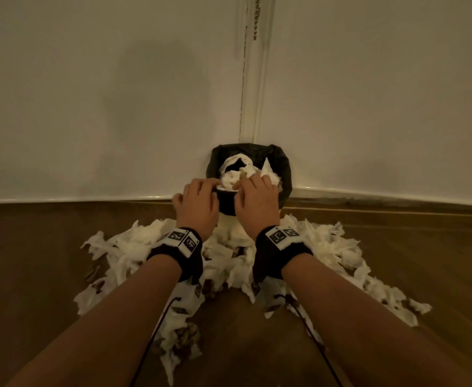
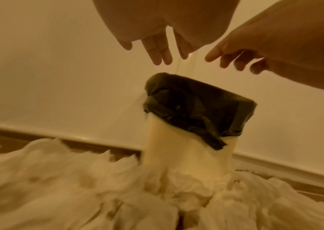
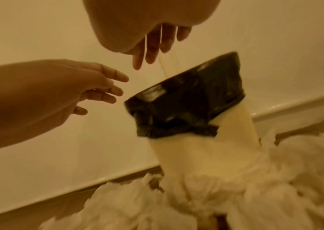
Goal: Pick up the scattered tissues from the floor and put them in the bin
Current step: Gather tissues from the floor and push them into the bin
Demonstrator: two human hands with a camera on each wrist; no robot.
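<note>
A small white bin (image 2: 186, 155) with a black liner (image 1: 282, 169) stands in the wall corner, heaped with white tissues (image 1: 233, 177). More crumpled tissues (image 1: 134, 247) lie in a wide pile on the wooden floor around its base. My left hand (image 1: 201, 196) and right hand (image 1: 254, 194) hover side by side over the bin's near rim. In the wrist views the left hand's fingers (image 2: 157, 54) and the right hand's fingers (image 3: 147, 49) are spread, point down and hold nothing. Both views are blurred.
White walls (image 1: 89, 107) meet behind the bin, with a skirting board (image 1: 369, 191) along the floor. The tissue pile (image 1: 341, 252) spreads to the right and towards me, some pieces stained brown. A beaded cord (image 1: 255, 18) hangs in the corner above.
</note>
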